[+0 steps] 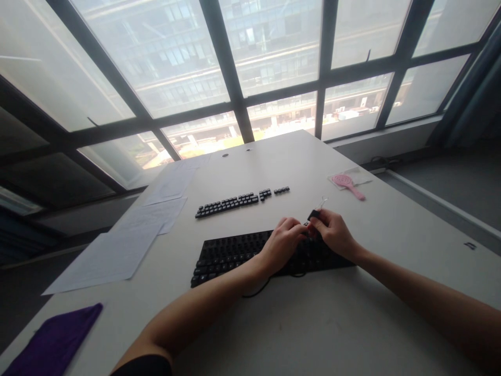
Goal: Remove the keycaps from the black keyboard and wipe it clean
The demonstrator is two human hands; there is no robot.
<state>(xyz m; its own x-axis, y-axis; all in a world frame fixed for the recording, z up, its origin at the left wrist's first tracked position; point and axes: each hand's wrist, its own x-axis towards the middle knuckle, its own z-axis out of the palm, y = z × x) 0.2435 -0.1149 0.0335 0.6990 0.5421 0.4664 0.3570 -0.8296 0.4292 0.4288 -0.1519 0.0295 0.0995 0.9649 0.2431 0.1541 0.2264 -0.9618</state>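
White desk (274, 329) by tall windows (274, 47) — right grip (333, 230) pinches a black piece (313, 214) — left grip (282, 240), I can't tell.

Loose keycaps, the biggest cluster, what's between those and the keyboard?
Just bare white table between the keycap cluster and the keyboard, as the head view shows.

Matt black plastic keyboard (225, 249); smooth white table (250, 324); 1 purple cloth (55, 339); glossy pink plastic brush (343, 181).

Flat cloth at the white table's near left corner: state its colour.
The flat cloth is deep purple; the head view shows it best.
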